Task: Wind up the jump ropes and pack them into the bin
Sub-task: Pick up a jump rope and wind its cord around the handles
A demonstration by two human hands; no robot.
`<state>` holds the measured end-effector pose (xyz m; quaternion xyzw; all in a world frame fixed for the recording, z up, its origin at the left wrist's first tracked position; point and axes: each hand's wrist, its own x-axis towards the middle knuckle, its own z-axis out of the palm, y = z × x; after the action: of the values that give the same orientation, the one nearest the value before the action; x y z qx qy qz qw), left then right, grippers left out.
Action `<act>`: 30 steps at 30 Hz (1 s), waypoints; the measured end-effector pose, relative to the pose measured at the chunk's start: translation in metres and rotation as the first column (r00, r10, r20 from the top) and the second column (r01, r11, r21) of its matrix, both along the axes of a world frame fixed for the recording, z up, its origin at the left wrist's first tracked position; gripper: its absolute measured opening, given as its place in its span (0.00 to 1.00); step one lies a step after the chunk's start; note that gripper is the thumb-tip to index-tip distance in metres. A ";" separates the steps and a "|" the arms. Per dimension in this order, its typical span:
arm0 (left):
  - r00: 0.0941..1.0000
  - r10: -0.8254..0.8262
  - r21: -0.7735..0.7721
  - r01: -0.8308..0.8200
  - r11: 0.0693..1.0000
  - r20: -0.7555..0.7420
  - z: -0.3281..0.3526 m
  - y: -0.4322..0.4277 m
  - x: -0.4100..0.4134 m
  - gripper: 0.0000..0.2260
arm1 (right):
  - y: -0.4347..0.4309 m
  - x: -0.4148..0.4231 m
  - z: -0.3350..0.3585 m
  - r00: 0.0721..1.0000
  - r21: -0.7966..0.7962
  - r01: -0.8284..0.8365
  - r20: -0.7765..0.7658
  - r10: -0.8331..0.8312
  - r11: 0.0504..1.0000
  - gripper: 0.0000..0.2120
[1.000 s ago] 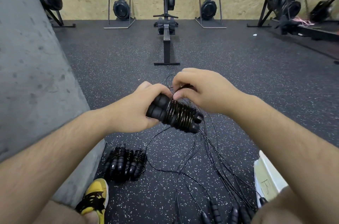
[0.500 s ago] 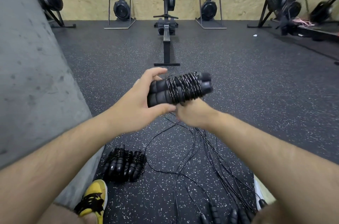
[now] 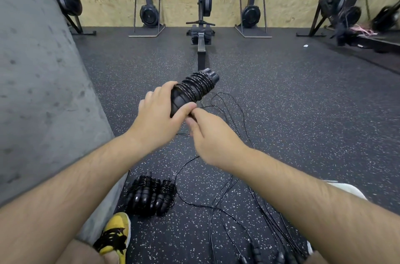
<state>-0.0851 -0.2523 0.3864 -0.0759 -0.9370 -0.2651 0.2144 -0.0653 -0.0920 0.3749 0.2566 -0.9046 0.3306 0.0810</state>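
Speckled rubber floor [image 3: 281, 112] runs out beyond the grip, and a concrete wall [image 3: 43, 90] rises to its left. Below and right of the grip, a white bin [image 3: 348, 190] is mostly hidden behind the right forearm, with only a corner showing. Nearer the person than the grip, loose ropes [image 3: 254, 250] trail over the floor, their handles cut off at the picture's lower edge. Below and slightly left of the grip lie wound bundles [image 3: 151, 196], too dark to count surely. The left hand [image 3: 158, 118] clasps the near end of the held jump rope [image 3: 194, 88], raised above the floor: two ribbed black handles side by side, bound by tight glossy coils of thin cord, the far end pointing up and away. The right hand [image 3: 214, 138], just under the grip, has its fingertips bunched, pinching the cord tail [image 3: 227, 95], which loops out to the right.
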 end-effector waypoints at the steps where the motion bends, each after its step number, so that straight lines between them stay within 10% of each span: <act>1: 1.000 -0.014 0.037 0.014 0.999 0.001 0.001 -0.001 0.000 0.26 | 0.000 0.002 0.001 0.999 -0.045 0.003 -0.032 -0.004 0.999 0.09; 12: 0.982 -0.191 0.499 0.168 0.850 -0.005 0.007 0.005 0.008 0.13 | -0.003 0.013 0.009 0.969 -0.320 -0.172 -0.225 0.101 0.932 0.14; 20: 0.871 -0.488 0.636 0.404 0.658 -0.048 0.007 0.013 0.016 0.22 | -0.002 0.005 0.013 0.855 -0.139 -0.124 -0.517 0.035 0.983 0.18; 26: 0.875 -0.484 0.629 0.380 0.678 -0.007 0.006 0.013 0.016 0.31 | -0.002 0.003 0.015 0.778 -0.054 -0.143 -0.623 0.078 0.988 0.22; 30: 0.883 -0.468 0.765 0.328 0.554 -0.039 0.011 0.021 0.017 0.17 | 0.004 -0.002 0.022 0.794 -0.116 -0.176 -0.604 0.071 0.978 0.22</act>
<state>-0.0679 -0.2310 0.3972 -0.1677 -0.7134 -0.6756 0.0801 -0.0670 -0.0884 0.3970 0.3985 -0.7836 0.3115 0.3606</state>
